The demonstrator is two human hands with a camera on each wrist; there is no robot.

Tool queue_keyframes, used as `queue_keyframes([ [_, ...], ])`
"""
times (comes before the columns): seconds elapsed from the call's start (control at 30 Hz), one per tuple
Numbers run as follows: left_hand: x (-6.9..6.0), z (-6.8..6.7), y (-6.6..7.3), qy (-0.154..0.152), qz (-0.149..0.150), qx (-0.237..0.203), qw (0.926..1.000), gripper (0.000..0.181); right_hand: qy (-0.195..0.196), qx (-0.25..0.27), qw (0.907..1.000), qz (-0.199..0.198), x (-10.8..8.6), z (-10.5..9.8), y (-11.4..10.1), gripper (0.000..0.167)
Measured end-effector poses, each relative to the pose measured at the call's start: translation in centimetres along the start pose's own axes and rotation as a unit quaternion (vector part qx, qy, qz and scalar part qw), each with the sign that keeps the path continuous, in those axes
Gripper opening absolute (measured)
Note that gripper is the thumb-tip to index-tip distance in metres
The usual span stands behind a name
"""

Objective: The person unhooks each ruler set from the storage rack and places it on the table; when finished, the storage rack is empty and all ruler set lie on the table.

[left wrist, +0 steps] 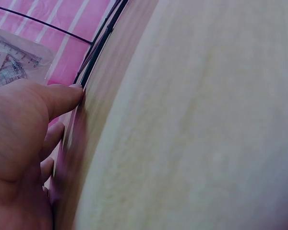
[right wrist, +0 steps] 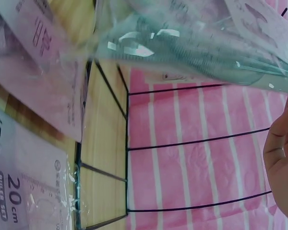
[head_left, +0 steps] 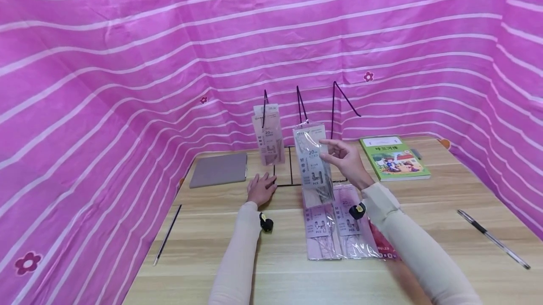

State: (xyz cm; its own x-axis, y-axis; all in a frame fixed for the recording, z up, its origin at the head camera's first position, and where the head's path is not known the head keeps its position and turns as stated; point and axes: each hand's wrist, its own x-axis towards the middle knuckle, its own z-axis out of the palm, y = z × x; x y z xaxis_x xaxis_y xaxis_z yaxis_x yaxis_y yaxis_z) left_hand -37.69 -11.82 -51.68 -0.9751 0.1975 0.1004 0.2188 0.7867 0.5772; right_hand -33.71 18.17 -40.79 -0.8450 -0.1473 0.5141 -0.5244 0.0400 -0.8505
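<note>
Ruler packets (head_left: 271, 147), seemingly two overlapped, hang from a black hook (head_left: 265, 100) just beyond the person's left hand (head_left: 260, 189), so that portion looks done. Another packet (head_left: 311, 168) stands nearly upright against the middle hook (head_left: 298, 87), its top meeting the hook's tip; this one seems almost settled, though whether it hangs unaided cannot be told. The third hook (head_left: 333, 107), beyond the right hand (head_left: 345, 159), shows no packet, and two loose packets (head_left: 320, 243) lie flat on the table (head_left: 280, 267), on the near side of that hand, apparently left over. The upright packet lies directly to the right hand's left, its edge at the index finger and thumb; the pictures do not settle whether they pinch it. The left hand rests with fingers loosely spread, holding nothing, its thumb appearing to touch the black wire rack (head_left: 291, 168).
</note>
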Motion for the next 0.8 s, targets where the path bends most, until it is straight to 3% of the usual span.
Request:
queue_keyframes([
  [0.17,-0.1,0.1,-0.3,0.0,0.003,-0.005,1.0,0.042,0.004,0.015,0.9999,-0.005,-0.9,0.4,-0.6,0.042],
  [0.27,-0.2,0.1,-0.3,0.002,0.0,-0.008,1.0,0.042,-0.001,0.054,0.9983,0.021,-1.4,1.1,-1.0,0.046],
  [0.4,-0.2,-0.1,-0.2,0.001,-0.006,-0.013,0.9999,0.042,-0.002,0.074,0.992,0.102,-2.1,2.5,-1.3,0.05],
  [0.57,0.4,0.0,-0.4,-0.006,-0.011,-0.013,0.9998,0.043,0.016,0.025,0.9781,0.206,-2.9,4.6,-0.6,0.049],
  [0.8,0.1,-0.1,0.1,-0.008,-0.012,-0.007,0.9999,0.043,0.006,-0.023,0.953,0.302,-4.4,7.5,1.7,0.045],
])
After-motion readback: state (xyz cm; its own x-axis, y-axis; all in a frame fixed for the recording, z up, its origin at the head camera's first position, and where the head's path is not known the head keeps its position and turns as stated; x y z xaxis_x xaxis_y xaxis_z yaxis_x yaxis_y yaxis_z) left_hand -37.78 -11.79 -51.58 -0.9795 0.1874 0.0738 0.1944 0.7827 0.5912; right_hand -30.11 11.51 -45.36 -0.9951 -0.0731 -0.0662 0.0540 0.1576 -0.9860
